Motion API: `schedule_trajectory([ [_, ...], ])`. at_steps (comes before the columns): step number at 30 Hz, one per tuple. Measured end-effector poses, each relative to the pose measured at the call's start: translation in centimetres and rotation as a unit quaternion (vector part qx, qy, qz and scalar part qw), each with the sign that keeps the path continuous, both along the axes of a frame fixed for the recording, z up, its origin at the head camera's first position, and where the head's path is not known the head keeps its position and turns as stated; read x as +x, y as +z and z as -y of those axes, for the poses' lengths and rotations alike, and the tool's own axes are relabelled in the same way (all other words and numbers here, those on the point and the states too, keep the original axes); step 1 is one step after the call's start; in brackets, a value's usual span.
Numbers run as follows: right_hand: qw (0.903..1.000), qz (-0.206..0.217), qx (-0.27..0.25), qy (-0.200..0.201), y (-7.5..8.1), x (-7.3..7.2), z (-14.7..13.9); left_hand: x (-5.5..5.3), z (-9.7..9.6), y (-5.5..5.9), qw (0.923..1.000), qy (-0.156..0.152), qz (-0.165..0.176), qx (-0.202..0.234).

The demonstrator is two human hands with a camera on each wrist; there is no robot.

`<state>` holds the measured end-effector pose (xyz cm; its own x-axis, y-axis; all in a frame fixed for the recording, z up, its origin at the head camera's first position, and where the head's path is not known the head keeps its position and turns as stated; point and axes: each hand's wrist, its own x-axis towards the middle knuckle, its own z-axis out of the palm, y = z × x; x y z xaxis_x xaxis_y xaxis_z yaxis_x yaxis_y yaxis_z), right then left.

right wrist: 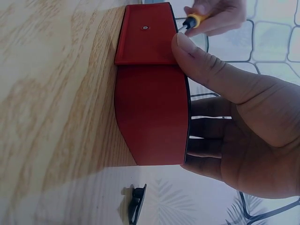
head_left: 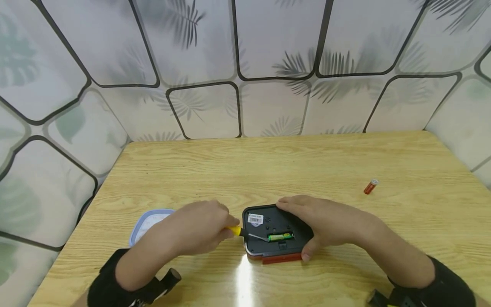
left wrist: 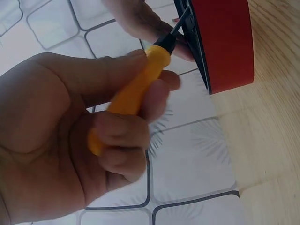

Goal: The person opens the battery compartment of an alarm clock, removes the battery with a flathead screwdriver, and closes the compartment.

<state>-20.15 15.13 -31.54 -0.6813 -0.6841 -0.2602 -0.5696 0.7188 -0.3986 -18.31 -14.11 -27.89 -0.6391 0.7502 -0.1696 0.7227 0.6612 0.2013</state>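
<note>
My left hand point(head_left: 203, 228) grips the yellow handle of a screwdriver point(left wrist: 136, 89). The shaft reaches into an open battery compartment, its tip against or very close to the left end of a green battery point(head_left: 280, 237). That compartment is in the black underside of a red-sided device point(head_left: 264, 249), which lies with this face up on the table. My right hand point(head_left: 326, 219) holds the device's right end, thumb at the near edge and fingers toward the far edge. In the right wrist view the thumb touches the rim of the red side point(right wrist: 150, 112).
A red battery point(head_left: 371, 186) lies on the wooden table point(head_left: 230, 170), to the right and farther back. A blue-rimmed container point(head_left: 134, 232) sits partly behind my left forearm. A small black piece point(right wrist: 136, 204) shows near the device in the right wrist view.
</note>
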Motion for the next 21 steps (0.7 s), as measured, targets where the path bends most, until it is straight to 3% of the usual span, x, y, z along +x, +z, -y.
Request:
schedule_trajectory([
  [7,1.0,0.005,-0.001,-0.003,0.07,-0.02,0.03,0.25,-0.37,0.07,0.9936,-0.054,-0.058,0.081],
  [15,0.9999,0.012,0.001,-0.007,0.09,-0.03,-0.04,0.26,-0.72,-0.22,0.982,-0.079,-0.125,0.116],
  [19,0.9999,0.01,0.003,-0.005,0.07,-0.03,-0.05,0.32,-0.88,-0.26,0.9816,-0.08,-0.127,0.118],
  [21,1.0,0.008,0.003,-0.005,0.05,-0.03,-0.06,0.39,-0.98,-0.27,0.9864,-0.067,-0.113,0.099],
])
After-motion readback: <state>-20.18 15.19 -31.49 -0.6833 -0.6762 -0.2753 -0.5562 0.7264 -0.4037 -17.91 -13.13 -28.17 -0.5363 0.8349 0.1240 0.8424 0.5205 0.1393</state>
